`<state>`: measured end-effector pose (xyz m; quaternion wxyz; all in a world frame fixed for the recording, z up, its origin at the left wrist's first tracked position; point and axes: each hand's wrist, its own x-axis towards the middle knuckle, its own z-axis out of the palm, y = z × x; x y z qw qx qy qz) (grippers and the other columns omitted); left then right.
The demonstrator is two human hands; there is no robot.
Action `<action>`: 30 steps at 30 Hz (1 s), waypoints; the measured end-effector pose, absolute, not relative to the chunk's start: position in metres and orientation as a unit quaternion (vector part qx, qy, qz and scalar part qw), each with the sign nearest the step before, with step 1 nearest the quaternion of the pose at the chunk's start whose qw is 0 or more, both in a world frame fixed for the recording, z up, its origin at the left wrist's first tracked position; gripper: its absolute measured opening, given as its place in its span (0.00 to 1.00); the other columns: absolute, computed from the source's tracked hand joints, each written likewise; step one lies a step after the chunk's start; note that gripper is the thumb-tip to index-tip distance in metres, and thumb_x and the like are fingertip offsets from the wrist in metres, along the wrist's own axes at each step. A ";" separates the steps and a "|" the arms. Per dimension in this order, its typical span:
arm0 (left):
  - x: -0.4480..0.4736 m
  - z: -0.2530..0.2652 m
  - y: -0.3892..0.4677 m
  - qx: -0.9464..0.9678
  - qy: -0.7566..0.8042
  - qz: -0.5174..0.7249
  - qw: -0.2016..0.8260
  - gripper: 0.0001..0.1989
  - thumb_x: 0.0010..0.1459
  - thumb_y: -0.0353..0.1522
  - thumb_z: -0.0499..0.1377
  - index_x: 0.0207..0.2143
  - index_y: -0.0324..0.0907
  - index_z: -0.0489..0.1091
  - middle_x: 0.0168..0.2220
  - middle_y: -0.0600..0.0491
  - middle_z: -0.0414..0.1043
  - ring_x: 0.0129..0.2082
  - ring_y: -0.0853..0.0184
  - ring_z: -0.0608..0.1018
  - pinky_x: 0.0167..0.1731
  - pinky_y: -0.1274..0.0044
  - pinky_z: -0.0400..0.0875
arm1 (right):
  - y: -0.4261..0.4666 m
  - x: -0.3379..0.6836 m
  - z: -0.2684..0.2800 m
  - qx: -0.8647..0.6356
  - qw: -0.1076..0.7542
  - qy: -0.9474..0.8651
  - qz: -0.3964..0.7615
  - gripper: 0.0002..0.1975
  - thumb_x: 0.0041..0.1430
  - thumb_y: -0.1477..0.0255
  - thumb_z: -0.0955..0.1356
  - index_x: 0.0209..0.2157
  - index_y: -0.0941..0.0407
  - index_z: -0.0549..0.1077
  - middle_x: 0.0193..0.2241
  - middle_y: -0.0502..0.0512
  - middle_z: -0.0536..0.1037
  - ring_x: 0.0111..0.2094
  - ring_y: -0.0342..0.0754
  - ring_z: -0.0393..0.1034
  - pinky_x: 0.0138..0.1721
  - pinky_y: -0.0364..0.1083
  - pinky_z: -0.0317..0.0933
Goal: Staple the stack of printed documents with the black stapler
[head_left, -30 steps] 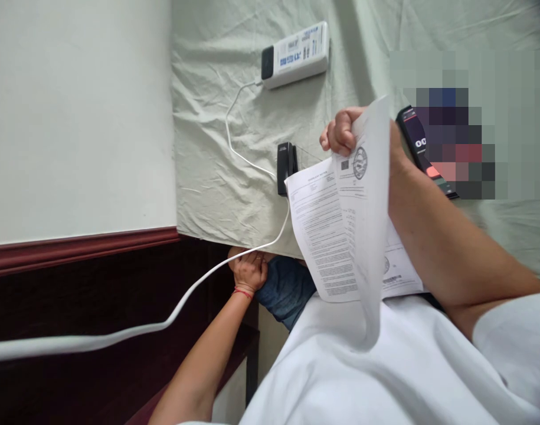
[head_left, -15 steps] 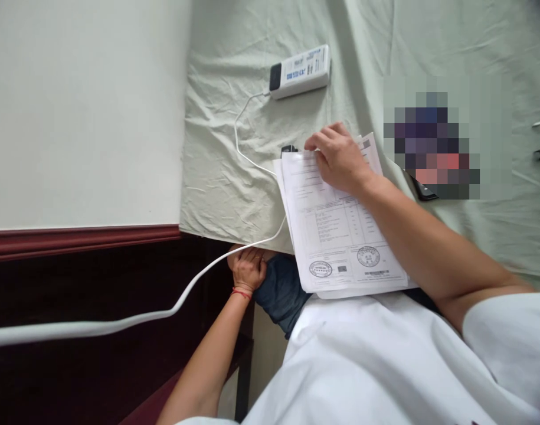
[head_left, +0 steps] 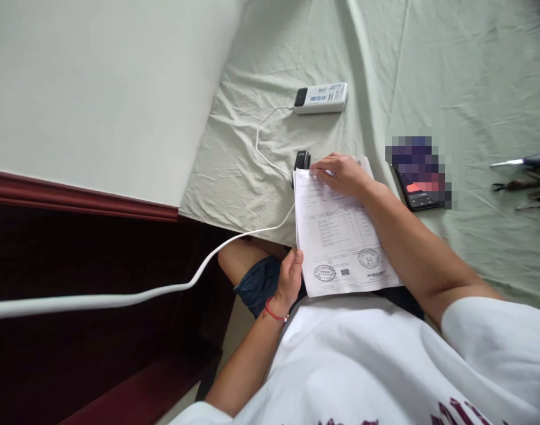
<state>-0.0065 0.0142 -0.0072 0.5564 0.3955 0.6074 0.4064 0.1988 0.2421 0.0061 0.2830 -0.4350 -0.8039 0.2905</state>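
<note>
A stack of printed papers [head_left: 340, 227], its top sheet bearing two round stamps, lies partly over the table's front edge and reaches down to my lap. My left hand [head_left: 289, 278], with a red bracelet at the wrist, grips the stack's lower left edge, the thumb along the margin and the other fingers mostly hidden. At the top edge, my right hand [head_left: 343, 174] rests across the papers with its fingers closed at the upper left corner. Just beyond that corner sits a small black device [head_left: 301, 159], partly covered by the sheets.
A white power bank [head_left: 321, 98] with a white cable [head_left: 257, 139] stands farther back on the green cloth [head_left: 234, 195]. On the right lie a phone [head_left: 422, 199], partly pixelated, a screwdriver-like tool [head_left: 535, 160] and keys [head_left: 533, 199]. A white wall-like surface [head_left: 97, 88] borders the left.
My left hand has come off my knee and taken hold of the papers' left edge. My right hand's fingers have closed in at the top corner. The view has shifted, showing more on the right.
</note>
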 end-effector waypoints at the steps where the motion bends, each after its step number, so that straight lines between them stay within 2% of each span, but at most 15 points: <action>1: 0.002 -0.009 0.015 0.364 0.598 0.430 0.570 0.26 0.66 0.52 0.59 0.50 0.40 0.75 0.51 0.45 0.80 0.54 0.56 0.79 0.56 0.68 0.72 | 0.242 0.198 0.007 -0.438 0.267 -0.808 0.289 0.18 0.68 0.66 0.62 0.48 0.54 0.81 0.45 0.58 0.83 0.50 0.53 0.72 0.53 0.52 0.64; 3: 0.013 -0.013 0.016 0.316 0.603 0.458 0.572 0.26 0.60 0.49 0.66 0.53 0.42 0.72 0.53 0.45 0.79 0.54 0.55 0.79 0.56 0.66 0.73 | 0.241 0.196 0.009 -0.447 0.244 -0.816 0.273 0.20 0.69 0.65 0.61 0.51 0.55 0.80 0.48 0.60 0.82 0.53 0.56 0.71 0.55 0.54 0.63; 6: 0.020 -0.014 0.018 0.285 0.618 0.469 0.563 0.29 0.49 0.43 0.75 0.49 0.41 0.71 0.49 0.45 0.80 0.48 0.55 0.82 0.53 0.64 0.75 | 0.241 0.192 0.013 -0.469 0.207 -0.824 0.241 0.23 0.70 0.63 0.60 0.57 0.57 0.75 0.53 0.64 0.79 0.59 0.62 0.66 0.58 0.59 0.60; 8: 0.023 -0.009 0.019 0.252 0.601 0.481 0.586 0.31 0.45 0.40 0.77 0.48 0.41 0.71 0.47 0.45 0.81 0.46 0.55 0.83 0.52 0.63 0.77 | 0.240 0.190 0.018 -0.481 0.175 -0.825 0.240 0.23 0.69 0.62 0.60 0.56 0.57 0.75 0.52 0.66 0.78 0.57 0.62 0.67 0.57 0.59 0.60; 10: 0.023 0.000 0.018 0.203 0.563 0.489 0.635 0.33 0.42 0.37 0.78 0.49 0.41 0.71 0.48 0.45 0.81 0.46 0.53 0.83 0.52 0.60 0.77 | 0.237 0.187 0.027 -0.470 0.159 -0.825 0.272 0.19 0.67 0.63 0.63 0.50 0.57 0.78 0.48 0.64 0.80 0.51 0.58 0.71 0.52 0.54 0.63; 13: 0.019 0.011 0.016 0.129 0.507 0.466 0.714 0.32 0.44 0.38 0.78 0.50 0.38 0.73 0.51 0.41 0.80 0.50 0.49 0.83 0.56 0.56 0.75 | 0.231 0.182 0.043 -0.434 0.167 -0.818 0.338 0.12 0.63 0.68 0.66 0.40 0.57 0.79 0.40 0.57 0.81 0.40 0.49 0.72 0.42 0.47 0.63; 16: 0.014 0.013 0.013 0.098 0.496 0.431 0.747 0.31 0.44 0.37 0.78 0.50 0.36 0.76 0.50 0.40 0.81 0.50 0.47 0.83 0.58 0.54 0.74 | 0.226 0.176 0.055 -0.395 0.175 -0.826 0.361 0.10 0.62 0.68 0.66 0.37 0.55 0.79 0.37 0.54 0.81 0.35 0.46 0.71 0.37 0.45 0.61; 18: 0.011 0.011 0.013 0.108 0.510 0.426 0.739 0.30 0.41 0.35 0.79 0.47 0.35 0.78 0.49 0.40 0.82 0.48 0.47 0.83 0.57 0.54 0.74 | 0.226 0.174 0.058 -0.386 0.160 -0.845 0.335 0.12 0.64 0.68 0.64 0.36 0.55 0.79 0.36 0.55 0.81 0.35 0.46 0.71 0.37 0.46 0.61; 22: 0.002 0.007 0.015 0.151 0.514 0.427 0.728 0.29 0.40 0.34 0.79 0.46 0.37 0.79 0.50 0.40 0.81 0.49 0.48 0.83 0.56 0.55 0.75 | 0.239 0.182 0.051 -0.426 0.071 -0.863 0.261 0.14 0.65 0.64 0.65 0.36 0.54 0.81 0.33 0.58 0.81 0.31 0.49 0.71 0.34 0.50 0.61; 26: -0.011 0.007 0.022 0.202 0.503 0.399 0.739 0.29 0.42 0.35 0.79 0.48 0.37 0.79 0.50 0.41 0.81 0.50 0.48 0.83 0.56 0.57 0.76 | 0.248 0.195 0.049 -0.368 0.066 -0.874 0.311 0.10 0.64 0.66 0.66 0.34 0.52 0.79 0.33 0.54 0.81 0.30 0.48 0.71 0.33 0.49 0.61; 30: -0.021 0.017 0.033 0.226 0.492 0.436 0.719 0.26 0.51 0.41 0.75 0.50 0.39 0.78 0.51 0.42 0.81 0.51 0.50 0.82 0.57 0.61 0.75 | 0.237 0.201 0.066 -0.338 0.081 -0.863 0.368 0.09 0.65 0.67 0.65 0.35 0.52 0.76 0.34 0.52 0.80 0.32 0.47 0.71 0.36 0.48 0.62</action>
